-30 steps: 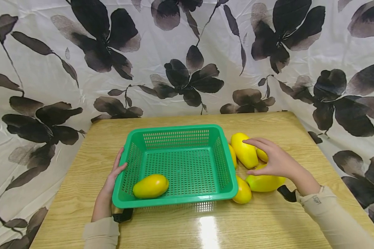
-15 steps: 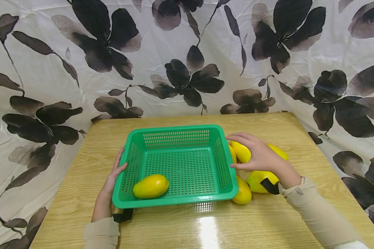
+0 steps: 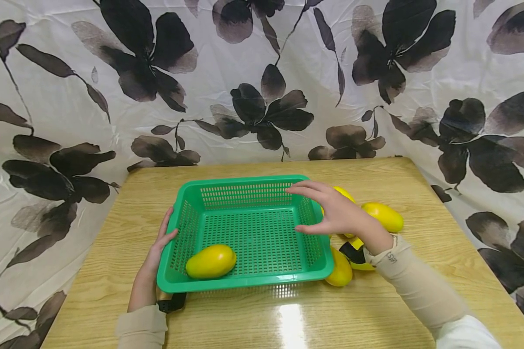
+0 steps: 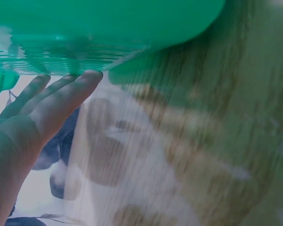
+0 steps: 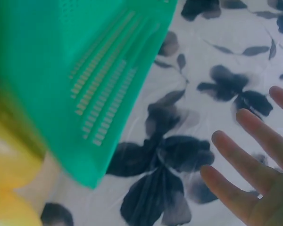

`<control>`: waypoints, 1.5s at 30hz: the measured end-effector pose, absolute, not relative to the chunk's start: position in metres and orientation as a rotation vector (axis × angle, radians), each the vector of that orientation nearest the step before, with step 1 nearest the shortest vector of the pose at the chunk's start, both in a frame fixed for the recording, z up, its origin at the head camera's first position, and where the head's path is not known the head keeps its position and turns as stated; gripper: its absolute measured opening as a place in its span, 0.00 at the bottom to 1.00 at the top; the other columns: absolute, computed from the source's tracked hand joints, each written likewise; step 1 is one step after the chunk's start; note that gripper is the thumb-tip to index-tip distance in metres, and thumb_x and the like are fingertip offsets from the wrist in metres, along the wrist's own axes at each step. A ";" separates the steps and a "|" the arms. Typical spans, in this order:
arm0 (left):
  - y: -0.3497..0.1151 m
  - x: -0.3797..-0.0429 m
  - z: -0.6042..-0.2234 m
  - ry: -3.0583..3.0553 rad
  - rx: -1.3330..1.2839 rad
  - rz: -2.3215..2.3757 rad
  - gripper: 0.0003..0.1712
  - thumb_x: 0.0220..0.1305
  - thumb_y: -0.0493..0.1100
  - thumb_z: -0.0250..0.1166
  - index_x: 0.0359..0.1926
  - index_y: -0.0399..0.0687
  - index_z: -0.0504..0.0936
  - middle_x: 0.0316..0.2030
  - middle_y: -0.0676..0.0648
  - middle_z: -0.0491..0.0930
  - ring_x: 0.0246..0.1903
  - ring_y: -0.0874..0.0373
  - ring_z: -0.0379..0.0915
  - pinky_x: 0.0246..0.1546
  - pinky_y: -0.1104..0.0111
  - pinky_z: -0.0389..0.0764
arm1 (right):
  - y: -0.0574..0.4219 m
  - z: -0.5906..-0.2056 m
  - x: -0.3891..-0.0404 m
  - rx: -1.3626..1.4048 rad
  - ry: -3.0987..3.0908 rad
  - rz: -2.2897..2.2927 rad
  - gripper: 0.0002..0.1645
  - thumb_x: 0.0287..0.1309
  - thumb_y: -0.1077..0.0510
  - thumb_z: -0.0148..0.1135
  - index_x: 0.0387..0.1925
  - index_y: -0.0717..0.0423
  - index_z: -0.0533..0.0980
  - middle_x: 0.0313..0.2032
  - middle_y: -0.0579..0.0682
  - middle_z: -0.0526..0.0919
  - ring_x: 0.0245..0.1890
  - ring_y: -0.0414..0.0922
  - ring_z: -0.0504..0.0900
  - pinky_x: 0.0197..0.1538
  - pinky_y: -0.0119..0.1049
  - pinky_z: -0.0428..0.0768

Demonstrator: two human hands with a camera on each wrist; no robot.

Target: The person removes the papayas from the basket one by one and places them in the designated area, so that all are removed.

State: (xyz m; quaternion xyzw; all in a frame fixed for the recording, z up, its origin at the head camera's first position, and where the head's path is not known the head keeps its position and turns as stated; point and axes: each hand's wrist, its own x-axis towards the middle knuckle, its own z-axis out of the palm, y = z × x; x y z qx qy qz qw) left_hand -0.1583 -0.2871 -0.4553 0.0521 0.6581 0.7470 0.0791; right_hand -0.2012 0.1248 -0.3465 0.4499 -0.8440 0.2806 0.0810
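A green plastic basket (image 3: 249, 283) with slotted walls stands on the table, a yellow mango (image 3: 211, 261) lying in its near left corner. At its left side is my left hand (image 3: 155, 249), thumb on the rim and fingers along the outer wall. Those fingers show straight in the left wrist view, their tips at the basket wall. My right hand (image 3: 332, 211) hovers over the basket's right rim, fingers spread apart from the thumb and nothing between them. Several more mangoes lie right of the basket, among them one mango (image 3: 383, 216) farther right and another mango (image 3: 340, 268) by the near right corner.
The wooden table (image 3: 244, 320) runs back to a white cloth (image 3: 227, 58) printed with dark flowers, which hangs behind and at both sides. My right forearm overlaps part of the mango group in the head view.
My right hand has moved left from above the mangoes to over the basket's right rim, its fingers still spread. The left hand, the basket and the mango inside have stayed in place.
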 end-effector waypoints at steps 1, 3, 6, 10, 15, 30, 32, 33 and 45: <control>-0.287 -0.158 -0.455 1.981 0.148 2.226 0.35 0.72 0.41 0.37 0.71 0.60 0.29 0.70 0.44 0.25 0.67 0.47 0.33 0.54 0.75 0.61 | 0.121 -0.346 -0.203 1.366 -2.509 0.844 0.43 0.41 0.43 0.71 0.61 0.49 0.67 0.58 0.48 0.69 0.58 0.47 0.66 0.56 0.48 0.67; -0.287 -0.158 -0.455 2.000 0.141 2.205 0.35 0.72 0.41 0.37 0.71 0.60 0.29 0.70 0.46 0.24 0.67 0.46 0.32 0.54 0.75 0.60 | 0.113 -0.346 -0.205 1.407 -2.479 0.851 0.43 0.41 0.43 0.71 0.60 0.51 0.68 0.58 0.49 0.69 0.57 0.47 0.67 0.56 0.47 0.68; -0.287 -0.156 -0.456 1.993 0.142 2.200 0.34 0.72 0.42 0.37 0.71 0.62 0.29 0.70 0.47 0.24 0.67 0.46 0.31 0.53 0.75 0.62 | 0.102 -0.345 -0.208 1.445 -2.456 0.856 0.42 0.42 0.43 0.70 0.60 0.51 0.68 0.58 0.49 0.69 0.58 0.46 0.66 0.56 0.46 0.67; -0.287 -0.155 -0.456 1.985 0.135 2.194 0.34 0.73 0.44 0.36 0.71 0.65 0.30 0.70 0.48 0.24 0.66 0.45 0.32 0.50 0.75 0.64 | 0.089 -0.342 -0.210 1.467 -2.438 0.837 0.41 0.42 0.43 0.69 0.60 0.50 0.68 0.58 0.50 0.69 0.58 0.46 0.66 0.56 0.46 0.67; -0.287 -0.159 -0.457 1.944 0.182 2.267 0.35 0.72 0.40 0.37 0.71 0.61 0.29 0.70 0.42 0.24 0.67 0.46 0.32 0.52 0.76 0.64 | 0.074 -0.338 -0.211 1.494 -2.455 0.807 0.41 0.43 0.42 0.68 0.60 0.48 0.68 0.58 0.50 0.69 0.58 0.46 0.66 0.56 0.44 0.67; -0.285 -0.163 -0.459 1.929 0.195 2.317 0.36 0.71 0.38 0.38 0.71 0.61 0.30 0.69 0.38 0.25 0.67 0.46 0.34 0.51 0.77 0.65 | 0.009 -0.346 -0.227 1.796 -2.405 0.716 0.36 0.48 0.42 0.64 0.59 0.49 0.68 0.55 0.47 0.71 0.56 0.41 0.68 0.57 0.34 0.66; -0.285 -0.163 -0.459 1.929 0.199 2.316 0.36 0.71 0.38 0.38 0.71 0.61 0.30 0.69 0.37 0.25 0.67 0.47 0.35 0.50 0.77 0.65 | -0.001 -0.349 -0.227 1.826 -2.414 0.694 0.36 0.48 0.42 0.64 0.59 0.49 0.68 0.55 0.47 0.71 0.56 0.41 0.68 0.57 0.33 0.66; -0.285 -0.163 -0.459 1.930 0.203 2.314 0.36 0.71 0.38 0.38 0.71 0.61 0.30 0.69 0.37 0.25 0.67 0.47 0.35 0.51 0.77 0.65 | -0.005 -0.351 -0.227 1.842 -2.417 0.676 0.36 0.48 0.42 0.64 0.59 0.49 0.68 0.55 0.47 0.71 0.56 0.41 0.68 0.57 0.33 0.66; -0.288 -0.157 -0.455 1.993 0.158 2.180 0.34 0.73 0.44 0.36 0.71 0.65 0.30 0.70 0.45 0.24 0.66 0.44 0.31 0.49 0.76 0.64 | -0.046 -0.377 -0.224 1.994 -2.529 0.396 0.37 0.51 0.40 0.61 0.61 0.47 0.67 0.58 0.49 0.69 0.56 0.42 0.68 0.56 0.32 0.67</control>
